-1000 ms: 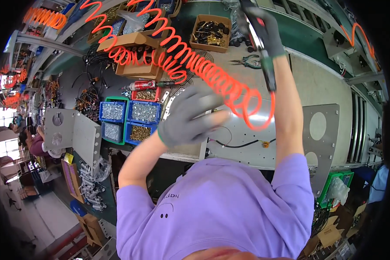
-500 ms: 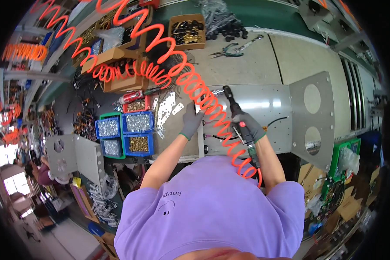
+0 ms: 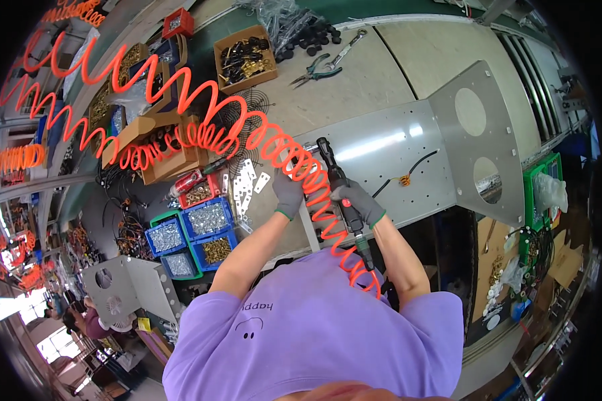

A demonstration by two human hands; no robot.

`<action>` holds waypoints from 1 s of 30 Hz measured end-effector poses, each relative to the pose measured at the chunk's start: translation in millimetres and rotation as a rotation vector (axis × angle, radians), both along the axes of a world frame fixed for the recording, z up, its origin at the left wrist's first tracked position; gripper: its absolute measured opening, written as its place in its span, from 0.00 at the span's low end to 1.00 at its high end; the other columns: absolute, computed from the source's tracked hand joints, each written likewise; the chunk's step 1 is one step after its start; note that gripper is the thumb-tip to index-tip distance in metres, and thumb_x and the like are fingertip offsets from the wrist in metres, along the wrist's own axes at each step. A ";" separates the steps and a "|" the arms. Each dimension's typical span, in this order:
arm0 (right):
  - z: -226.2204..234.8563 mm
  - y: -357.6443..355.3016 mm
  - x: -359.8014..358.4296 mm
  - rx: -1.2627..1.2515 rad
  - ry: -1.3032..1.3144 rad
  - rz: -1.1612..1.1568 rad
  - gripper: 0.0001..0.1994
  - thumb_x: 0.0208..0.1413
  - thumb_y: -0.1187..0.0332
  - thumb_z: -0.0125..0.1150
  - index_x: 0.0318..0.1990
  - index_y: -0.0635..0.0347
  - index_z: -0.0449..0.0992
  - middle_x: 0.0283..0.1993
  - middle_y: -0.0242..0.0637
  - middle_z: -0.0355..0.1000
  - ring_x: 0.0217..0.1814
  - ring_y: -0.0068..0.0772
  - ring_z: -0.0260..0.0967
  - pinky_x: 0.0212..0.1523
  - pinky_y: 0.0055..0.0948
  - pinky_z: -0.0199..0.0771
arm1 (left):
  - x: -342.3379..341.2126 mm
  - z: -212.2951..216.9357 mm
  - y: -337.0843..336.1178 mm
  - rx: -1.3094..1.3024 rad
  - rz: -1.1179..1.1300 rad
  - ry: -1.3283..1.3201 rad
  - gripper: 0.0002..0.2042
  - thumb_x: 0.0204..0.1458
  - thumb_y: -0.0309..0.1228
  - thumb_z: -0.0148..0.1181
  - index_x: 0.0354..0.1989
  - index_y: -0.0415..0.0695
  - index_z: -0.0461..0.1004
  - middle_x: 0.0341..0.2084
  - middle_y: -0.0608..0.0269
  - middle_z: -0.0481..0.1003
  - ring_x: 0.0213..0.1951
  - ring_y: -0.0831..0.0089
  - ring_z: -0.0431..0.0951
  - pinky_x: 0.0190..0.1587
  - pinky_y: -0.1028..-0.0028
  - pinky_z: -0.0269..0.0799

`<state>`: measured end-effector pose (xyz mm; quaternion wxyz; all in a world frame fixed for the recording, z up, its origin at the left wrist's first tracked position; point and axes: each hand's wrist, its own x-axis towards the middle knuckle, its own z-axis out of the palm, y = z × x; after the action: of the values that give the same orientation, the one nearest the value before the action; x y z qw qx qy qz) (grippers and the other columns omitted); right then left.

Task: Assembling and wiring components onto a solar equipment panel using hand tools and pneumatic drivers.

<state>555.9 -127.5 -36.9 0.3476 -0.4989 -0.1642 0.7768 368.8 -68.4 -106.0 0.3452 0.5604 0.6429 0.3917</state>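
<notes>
My right hand [image 3: 364, 204], in a grey glove, is wrapped round a black air ratchet wrench [image 3: 332, 160]. The wrench's head reaches the left end of a bent sheet-metal panel [image 3: 398, 160] lying on the bench. My gloved left hand [image 3: 287, 196] is at the panel's left flange, fingers curled there. Orange coiled hose [image 3: 299, 160] crosses in front of those fingers and hides what they grip. The hose runs down to the wrench's lower end, near my shirt. On the panel lies a black cable with a small orange-brown coil [image 3: 405, 180].
Left of my hands are white flat plates [image 3: 245, 184] and blue bins of fasteners [image 3: 208, 218]. Pliers [image 3: 318, 72] and a spanner [image 3: 350, 47] lie on the far bench beside a cardboard box [image 3: 229, 81]. The panel's upright end with two round holes [image 3: 480, 144] stands at right.
My view has turned, so the bench appears tilted. My right hand and the air ratchet wrench have moved left, closer to my left hand and the panel's left flange.
</notes>
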 end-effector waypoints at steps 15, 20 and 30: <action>3.8 -2.0 -7.0 -0.028 -0.043 0.040 0.10 0.42 0.72 0.56 0.34 0.66 0.68 0.22 0.39 0.68 0.15 0.32 0.67 0.16 0.32 0.72 | -2.0 -6.4 2.1 0.021 -0.023 -0.006 0.21 0.36 0.23 0.60 0.44 0.38 0.67 0.34 0.55 0.74 0.36 0.64 0.76 0.40 0.69 0.71; -2.8 -4.9 -3.0 -0.012 -0.074 0.063 0.11 0.40 0.69 0.59 0.32 0.64 0.70 0.24 0.38 0.69 0.19 0.29 0.67 0.18 0.31 0.72 | -3.7 14.2 -2.1 -0.144 -0.025 0.022 0.22 0.39 0.35 0.63 0.45 0.42 0.70 0.44 0.50 0.69 0.43 0.53 0.73 0.44 0.63 0.69; -5.0 -4.8 -4.0 0.022 -0.043 0.050 0.12 0.40 0.70 0.60 0.32 0.64 0.69 0.25 0.37 0.69 0.21 0.28 0.67 0.19 0.30 0.72 | -2.9 0.4 3.6 -0.026 -0.048 0.062 0.21 0.39 0.30 0.62 0.44 0.40 0.69 0.40 0.52 0.72 0.42 0.59 0.74 0.44 0.66 0.70</action>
<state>552.0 -132.3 -41.9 0.3299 -0.5075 -0.1926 0.7724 365.9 -64.8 -105.6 0.3415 0.5829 0.6448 0.3574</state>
